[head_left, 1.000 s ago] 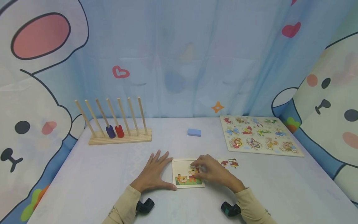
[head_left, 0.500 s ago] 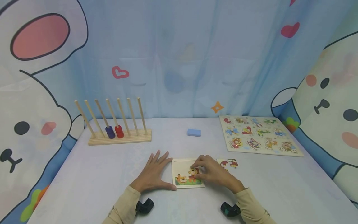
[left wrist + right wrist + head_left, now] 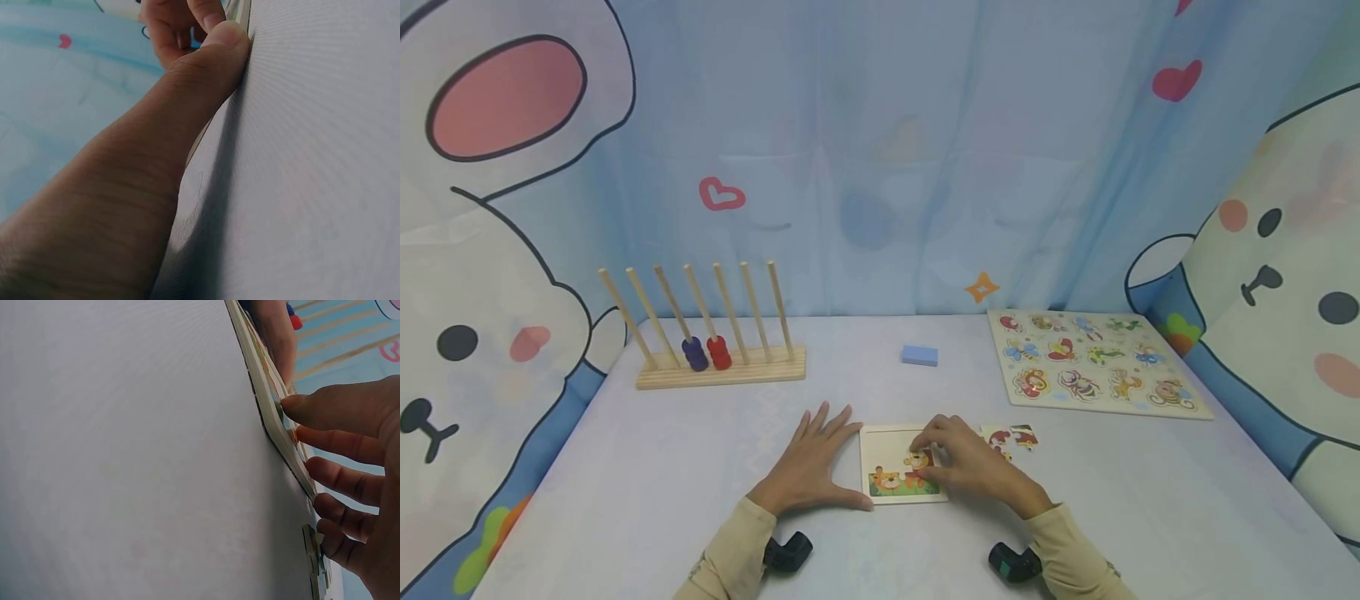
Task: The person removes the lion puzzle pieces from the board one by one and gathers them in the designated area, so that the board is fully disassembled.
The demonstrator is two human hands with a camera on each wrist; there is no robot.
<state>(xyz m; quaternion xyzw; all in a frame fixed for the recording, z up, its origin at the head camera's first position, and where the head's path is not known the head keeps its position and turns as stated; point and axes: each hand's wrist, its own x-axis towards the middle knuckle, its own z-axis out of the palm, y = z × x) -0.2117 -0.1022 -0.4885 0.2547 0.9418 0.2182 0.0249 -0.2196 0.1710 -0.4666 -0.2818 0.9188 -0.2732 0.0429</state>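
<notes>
A small wooden puzzle tray point(image 3: 880, 443) lies flat before me in the head view, with animal pieces along its bottom and right side. My left hand point(image 3: 816, 467) spreads its fingers at the tray's left side, its thumb straight at the lower left corner. At the right side, my right hand point(image 3: 973, 462) pinches a puzzle piece point(image 3: 917, 461) with a bear picture between thumb and fingers, down in the tray. The right hand partly hides this piece. In the right wrist view, thumb and fingertips press at the tray's edge point(image 3: 270, 419).
Loose puzzle pieces point(image 3: 1024, 436) lie just right of the tray, partly behind the right hand. A peg rack point(image 3: 722, 377) with blue and red beads stands back left. A blue block point(image 3: 920, 356) lies behind the tray, and a large animal puzzle board point(image 3: 1097, 360) back right.
Both hands, the tray and the pieces stay nearly where they were. Only a very slight shift of the whole head view shows.
</notes>
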